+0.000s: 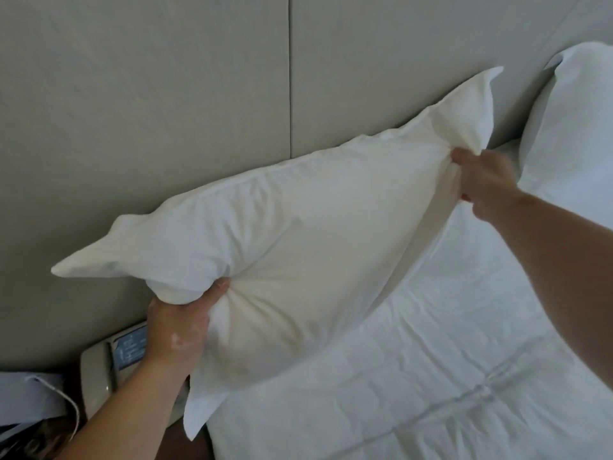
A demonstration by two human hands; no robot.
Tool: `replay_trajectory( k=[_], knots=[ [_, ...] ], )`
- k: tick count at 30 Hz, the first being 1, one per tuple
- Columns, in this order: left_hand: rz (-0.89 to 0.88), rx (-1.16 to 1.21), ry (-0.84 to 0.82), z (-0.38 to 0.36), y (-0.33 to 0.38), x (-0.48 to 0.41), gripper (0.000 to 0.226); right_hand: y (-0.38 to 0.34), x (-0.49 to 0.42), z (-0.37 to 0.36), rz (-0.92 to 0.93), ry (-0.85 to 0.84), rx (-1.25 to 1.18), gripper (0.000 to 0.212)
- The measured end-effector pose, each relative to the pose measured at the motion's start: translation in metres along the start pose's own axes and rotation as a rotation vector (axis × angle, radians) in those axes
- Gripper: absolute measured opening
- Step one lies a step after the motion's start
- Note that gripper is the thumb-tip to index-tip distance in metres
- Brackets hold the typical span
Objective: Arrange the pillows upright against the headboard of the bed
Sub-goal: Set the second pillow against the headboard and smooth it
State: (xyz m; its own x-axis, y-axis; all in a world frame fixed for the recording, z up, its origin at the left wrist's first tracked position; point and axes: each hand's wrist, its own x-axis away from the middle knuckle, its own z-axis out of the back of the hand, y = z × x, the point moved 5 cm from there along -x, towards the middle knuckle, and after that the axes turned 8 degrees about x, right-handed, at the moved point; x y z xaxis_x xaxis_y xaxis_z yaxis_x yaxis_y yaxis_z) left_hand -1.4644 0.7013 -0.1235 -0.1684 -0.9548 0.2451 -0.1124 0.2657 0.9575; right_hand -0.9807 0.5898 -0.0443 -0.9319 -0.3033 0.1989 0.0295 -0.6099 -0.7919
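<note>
A large white pillow stands on its long edge, leaning against the grey padded headboard. My left hand pinches its lower left side, near the bed's edge. My right hand grips the fabric at its right end. A second white pillow stands upright against the headboard at the far right, untouched and partly cut off by the frame.
The white quilted bed cover fills the lower right. Left of the bed, a beige telephone sits on a dark nightstand, with a white cable and a bag beside it.
</note>
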Motion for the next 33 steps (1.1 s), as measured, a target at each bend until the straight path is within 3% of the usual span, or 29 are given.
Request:
replay_trajectory(
  k=[4, 7, 11, 14, 17, 19, 22, 24, 26, 29, 31, 33],
  knots=[
    [-0.07, -0.049, -0.063, -0.013, 0.014, -0.009, 0.034, -0.007, -0.012, 0.021, 0.005, 0.016, -0.079, 0.047],
    [-0.077, -0.11, 0.023, -0.016, 0.013, -0.026, 0.043, -0.003, -0.012, 0.02, -0.03, 0.008, -0.007, 0.05],
    [0.017, -0.264, 0.077, -0.005, -0.007, -0.041, 0.05, 0.018, -0.003, 0.0, -0.087, -0.228, 0.019, 0.029],
    [0.065, -0.255, -0.051, 0.007, -0.024, -0.033, 0.093, 0.044, 0.006, -0.005, -0.101, -0.202, -0.074, 0.021],
    [0.209, -0.207, -0.163, 0.018, -0.056, -0.011, 0.112, 0.098, 0.025, -0.01, -0.289, -0.137, -0.004, 0.054],
    [0.283, -0.228, -0.212, 0.022, -0.083, 0.003, 0.116, 0.139, 0.045, -0.029, -0.496, -0.29, -0.03, 0.072],
    [0.282, -0.306, -0.167, 0.019, -0.104, 0.016, 0.097, 0.166, 0.061, -0.055, -0.606, -0.441, -0.224, 0.051],
    [0.24, -0.355, -0.104, 0.008, -0.101, 0.019, 0.059, 0.169, 0.056, -0.058, -0.559, -0.335, -0.232, 0.025],
    [0.203, -0.332, -0.039, -0.001, -0.092, 0.027, 0.028, 0.162, 0.049, -0.054, -0.504, -0.228, -0.194, 0.026],
    [0.158, -0.413, -0.069, -0.004, -0.084, 0.045, 0.007, 0.156, 0.046, -0.037, -0.43, -0.104, -0.152, 0.026],
    [0.148, -0.562, -0.11, 0.002, -0.091, 0.053, 0.015, 0.165, 0.049, -0.028, -0.395, -0.081, -0.069, 0.024],
    [0.196, -0.597, -0.032, 0.016, -0.1, 0.055, 0.028, 0.175, 0.053, -0.028, -0.387, -0.153, -0.01, 0.015]
  ],
)
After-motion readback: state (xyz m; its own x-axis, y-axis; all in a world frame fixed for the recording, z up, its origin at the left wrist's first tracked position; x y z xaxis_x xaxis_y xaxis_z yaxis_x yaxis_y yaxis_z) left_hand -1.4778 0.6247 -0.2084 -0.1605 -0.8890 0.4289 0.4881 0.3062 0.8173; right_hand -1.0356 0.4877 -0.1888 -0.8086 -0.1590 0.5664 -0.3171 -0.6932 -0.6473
